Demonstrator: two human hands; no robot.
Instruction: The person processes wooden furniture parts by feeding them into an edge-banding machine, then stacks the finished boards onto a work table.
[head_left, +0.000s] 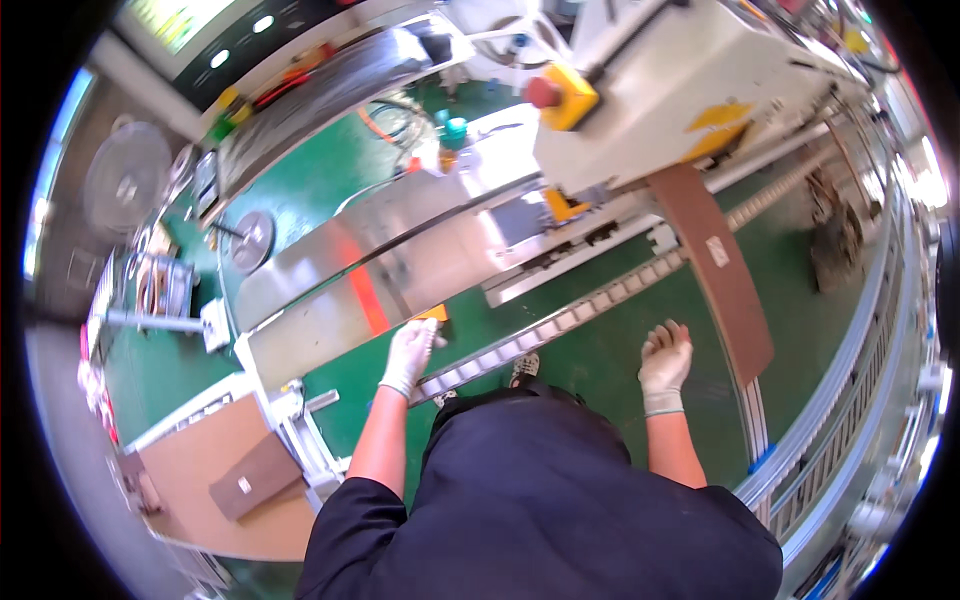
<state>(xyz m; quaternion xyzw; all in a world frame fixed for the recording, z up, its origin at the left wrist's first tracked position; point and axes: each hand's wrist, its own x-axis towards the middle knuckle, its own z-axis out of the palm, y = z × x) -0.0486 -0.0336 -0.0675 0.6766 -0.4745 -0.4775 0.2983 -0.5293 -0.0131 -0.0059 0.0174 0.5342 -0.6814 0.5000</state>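
Observation:
My left hand (409, 356), in a pale work glove, hovers by the near edge of the shiny metal table (430, 240), beside the end of a narrow roller rail (560, 322). Its fingers are loosely bent and somewhat apart, and I see nothing in them. On the other side of my body, my right hand (665, 368) is raised over the green floor with its gloved palm up. Its fingers curl loosely, bare at the tips, around nothing. The nearest thing to it is a long brown board (725, 280) with a small white label, lying slantwise on a support.
A cream machine (670, 90) with a red stop button on a yellow box (567, 97) stands over the table. At lower left, a brown panel (250, 475) lies on a larger tan board (190, 450). Metal rails (850, 390) curve along the right. A fan (128, 178) stands far left.

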